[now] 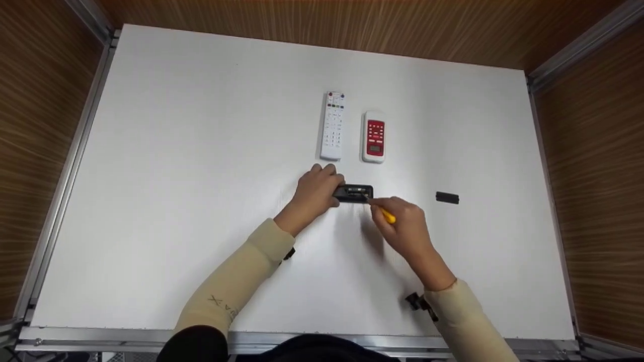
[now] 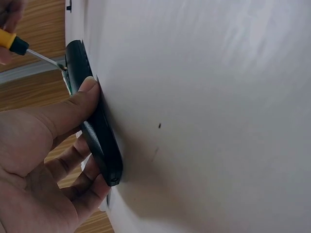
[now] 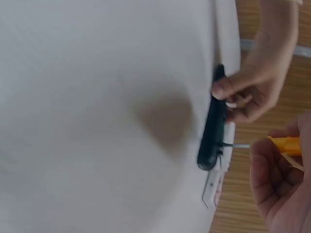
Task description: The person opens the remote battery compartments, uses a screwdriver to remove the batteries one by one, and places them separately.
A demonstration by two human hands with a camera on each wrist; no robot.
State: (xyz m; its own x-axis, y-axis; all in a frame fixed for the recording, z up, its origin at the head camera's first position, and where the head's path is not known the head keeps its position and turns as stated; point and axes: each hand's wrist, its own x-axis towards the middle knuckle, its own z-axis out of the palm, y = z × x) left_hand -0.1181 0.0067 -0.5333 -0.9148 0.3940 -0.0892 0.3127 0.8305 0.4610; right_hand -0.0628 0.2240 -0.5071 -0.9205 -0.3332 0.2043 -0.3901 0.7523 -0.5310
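Observation:
A black remote control (image 1: 355, 198) lies on the white table with its battery compartment uncovered and facing up; batteries (image 1: 357, 190) show inside. My left hand (image 1: 316, 191) grips its left end, thumb on the near side and fingers on the far side. In my right hand (image 1: 402, 223) I hold a screwdriver (image 1: 387, 215) with a yellow handle and a dark collar. Its metal shaft (image 2: 44, 58) reaches into the compartment in the left wrist view. Whether the tip touches a battery is too small to tell.
A long white remote (image 1: 331, 125) and a shorter white remote with a red face (image 1: 374, 137) lie beyond my hands. To the right sits a small black battery cover (image 1: 447, 197). Wood-grain panels (image 1: 322, 22) border the table at the back and sides.

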